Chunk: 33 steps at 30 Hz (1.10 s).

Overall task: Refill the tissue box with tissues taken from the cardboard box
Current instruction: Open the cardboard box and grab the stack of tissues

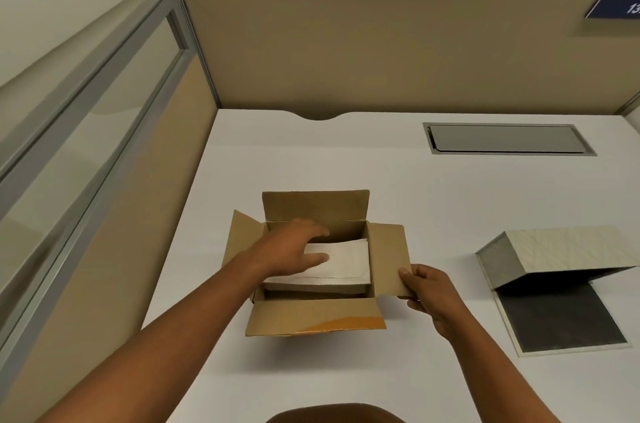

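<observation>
An open brown cardboard box (313, 317) stands on the white desk in front of me, all flaps folded outward. Inside it lies a stack of white tissues (341, 263). My left hand (294, 249) reaches into the box and grips the left end of the stack, thumb on top and fingers over the far edge. My right hand (427, 294) pinches the corner of the box's right flap (388, 256). The tissue box (554, 254), a pale patterned cover tilted open above its dark flat base (561, 322), sits at the right of the desk.
The white desk (415, 187) has a grey cable-tray lid (505, 138) set into it at the back right. Tan partition walls close off the back (381, 48) and the left side (145, 201). A blue sign (613, 7) hangs at the upper right.
</observation>
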Each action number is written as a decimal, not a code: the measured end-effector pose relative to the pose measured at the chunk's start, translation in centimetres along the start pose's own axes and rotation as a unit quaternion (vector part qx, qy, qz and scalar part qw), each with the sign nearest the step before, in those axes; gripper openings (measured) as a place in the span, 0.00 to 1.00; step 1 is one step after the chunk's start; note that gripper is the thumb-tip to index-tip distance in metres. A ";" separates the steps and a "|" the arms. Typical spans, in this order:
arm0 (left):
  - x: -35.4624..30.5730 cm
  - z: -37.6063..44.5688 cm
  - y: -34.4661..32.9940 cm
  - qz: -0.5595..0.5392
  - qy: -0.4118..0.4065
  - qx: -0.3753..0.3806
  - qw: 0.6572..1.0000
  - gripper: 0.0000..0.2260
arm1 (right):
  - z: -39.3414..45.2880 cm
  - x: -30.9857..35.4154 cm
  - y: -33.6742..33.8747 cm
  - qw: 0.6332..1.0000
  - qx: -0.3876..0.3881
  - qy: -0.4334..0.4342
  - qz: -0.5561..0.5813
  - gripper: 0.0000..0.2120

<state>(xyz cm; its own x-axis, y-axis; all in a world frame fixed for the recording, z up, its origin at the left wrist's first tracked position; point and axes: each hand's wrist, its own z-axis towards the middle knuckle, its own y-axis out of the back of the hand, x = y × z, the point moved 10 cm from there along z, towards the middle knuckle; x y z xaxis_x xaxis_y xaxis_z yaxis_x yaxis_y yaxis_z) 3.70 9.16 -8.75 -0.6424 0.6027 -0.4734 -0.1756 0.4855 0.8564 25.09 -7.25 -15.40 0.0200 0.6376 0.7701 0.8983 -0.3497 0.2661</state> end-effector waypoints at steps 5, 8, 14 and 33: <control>2.2 3.7 -4.8 -0.099 0.097 0.142 0.980 0.40 | 0.0 0.8 0.1 0.996 -0.017 0.040 -0.074 0.10; 3.7 4.0 -7.2 -0.054 0.118 0.207 0.970 0.46 | 0.0 0.8 0.3 0.995 -0.024 0.049 -0.088 0.10; 4.6 5.2 -8.3 -0.031 0.130 0.259 0.957 0.46 | 0.3 1.0 0.6 0.993 -0.028 0.055 -0.102 0.10; 3.9 6.0 -10.2 0.004 0.090 0.314 0.945 0.40 | 0.1 1.0 1.1 0.995 -0.026 0.043 -0.082 0.09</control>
<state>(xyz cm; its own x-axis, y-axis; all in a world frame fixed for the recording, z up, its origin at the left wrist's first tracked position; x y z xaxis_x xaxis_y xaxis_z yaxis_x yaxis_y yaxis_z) 7.45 10.36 -20.62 -0.7677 0.5183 -0.3769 0.2708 0.7954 0.5422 26.14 -6.96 -14.40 -0.1651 0.6281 0.7604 0.8620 -0.2828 0.4208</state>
